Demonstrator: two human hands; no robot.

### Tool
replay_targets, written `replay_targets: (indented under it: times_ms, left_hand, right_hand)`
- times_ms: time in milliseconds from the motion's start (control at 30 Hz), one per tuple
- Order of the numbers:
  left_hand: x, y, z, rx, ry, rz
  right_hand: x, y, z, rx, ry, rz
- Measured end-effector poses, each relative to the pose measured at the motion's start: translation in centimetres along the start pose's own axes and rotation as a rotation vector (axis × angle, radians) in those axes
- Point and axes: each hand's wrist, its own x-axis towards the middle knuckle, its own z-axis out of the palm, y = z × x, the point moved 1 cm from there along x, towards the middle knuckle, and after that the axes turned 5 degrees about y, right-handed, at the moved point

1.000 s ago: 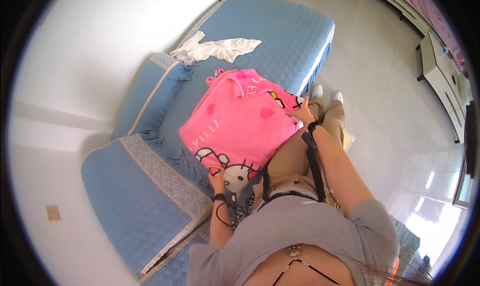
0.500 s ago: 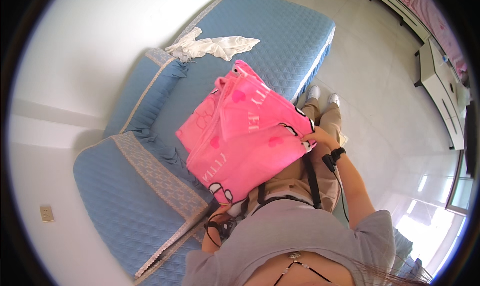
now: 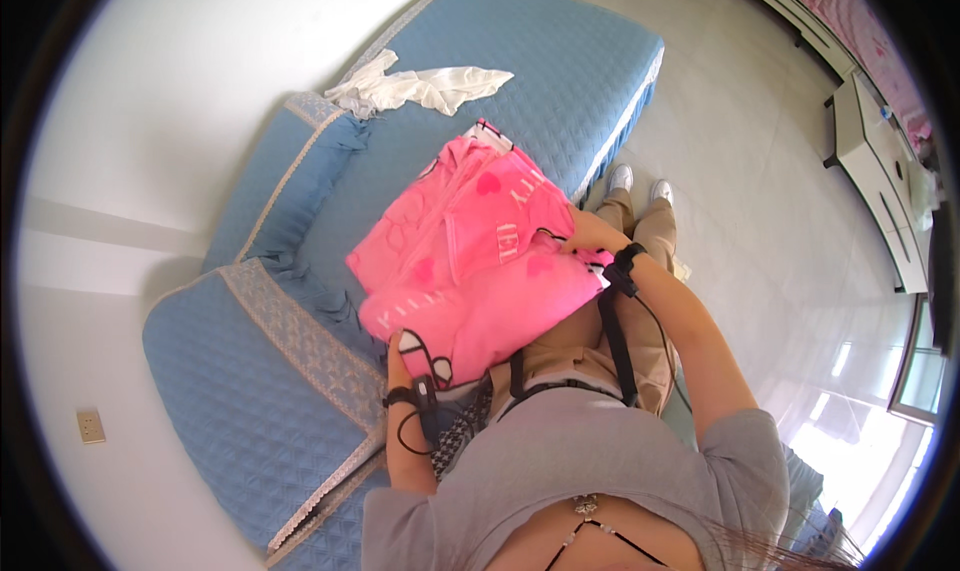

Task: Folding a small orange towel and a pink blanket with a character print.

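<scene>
A pink fleece blanket [image 3: 500, 261] with hearts, white lettering and black-and-white cartoon outlines lies folded in a thick, loose bundle, partly on the blue sofa seat and partly over my lap. At its near left corner, my left hand [image 3: 400, 355] goes in under the cloth. The blanket covers its fingers, and the cloth bulges above them. Across the right side of the bundle, my right hand [image 3: 596, 233] presses down with bent fingers gathering the fabric. Creases run out from those fingers.
A blue quilted sofa [image 3: 540, 61] with lace-trimmed armrest covers stands along the white wall [image 3: 230, 81]. A crumpled white cloth [image 3: 430, 86] lies on its far part. White drawer cabinets [image 3: 875, 171] stand across the tiled floor [image 3: 740, 161]. A wall socket [image 3: 90, 427] is at left.
My right hand has moved from the blanket's right corner inward onto its top. My left hand has moved up and under the left corner. The bundle has become smaller and more rumpled.
</scene>
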Motion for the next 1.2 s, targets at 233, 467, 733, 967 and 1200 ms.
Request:
replay_targets:
  times_ms: [233, 467, 733, 967, 1200]
  left_hand:
    - [-3.6, -0.3, -5.1, 0.042, 0.042, -0.077]
    - [-5.7, -5.5, -4.0, 0.428, 0.159, -0.417]
    - [1.7, -5.2, -8.4, 0.029, 0.015, -0.418]
    - [7.4, -0.8, -6.7, 1.870, 0.293, 0.381]
    - [8.5, 0.1, 12.0, 1.049, -0.026, 0.058]
  right_hand:
    - [-4.9, 1.1, 1.6, 0.063, 0.178, -0.612]
    - [-9.0, 1.3, 3.5, 0.033, 0.267, -0.566]
    - [-3.5, 0.4, 0.5, 0.067, -0.063, 0.055]
    - [-0.6, -1.0, 2.5, 0.134, -0.018, 0.000]
    - [-3.8, -2.0, 2.4, 0.448, 0.275, -0.222]
